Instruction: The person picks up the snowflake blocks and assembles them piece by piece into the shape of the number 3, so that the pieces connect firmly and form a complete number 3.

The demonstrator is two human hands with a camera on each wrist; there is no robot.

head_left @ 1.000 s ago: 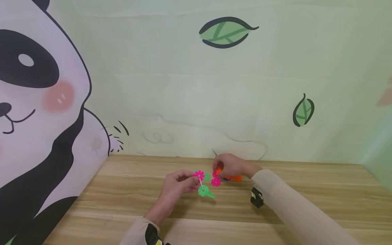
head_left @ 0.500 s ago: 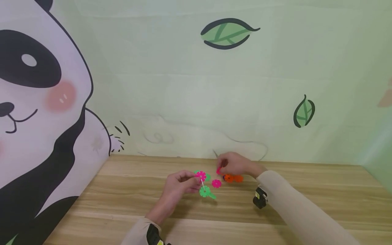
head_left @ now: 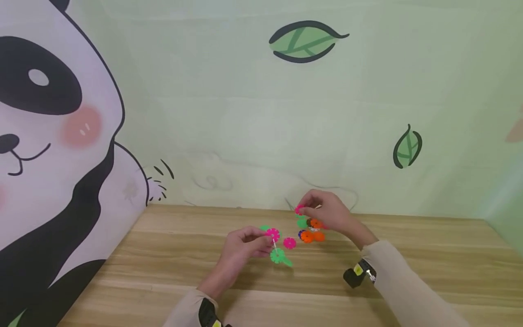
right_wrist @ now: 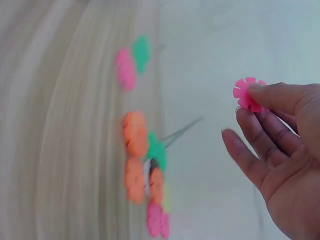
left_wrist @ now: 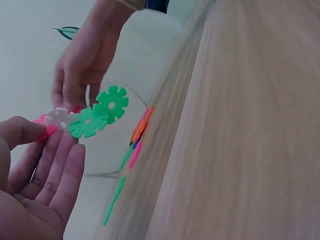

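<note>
Left hand (head_left: 239, 254) pinches pink-white-green disc chain (left_wrist: 79, 128); right hand (head_left: 328, 212) pinches pink disc (right_wrist: 242, 94), orange discs (head_left: 308, 237) below grip, tabletop (head_left: 433, 231) edge running wide rightward.

Apparently a child-themed play corner: a large cartoon panda (head_left: 45, 154) fills the pale green backdrop (head_left: 229, 100) left of the left hand (head_left: 241, 249), and printed leaves (head_left: 300, 43) show above the right hand (head_left: 327, 211). Beneath both hands, a wood-grain tabletop (head_left: 171, 254) bears brightly coloured toy discs (head_left: 289, 243).
</note>
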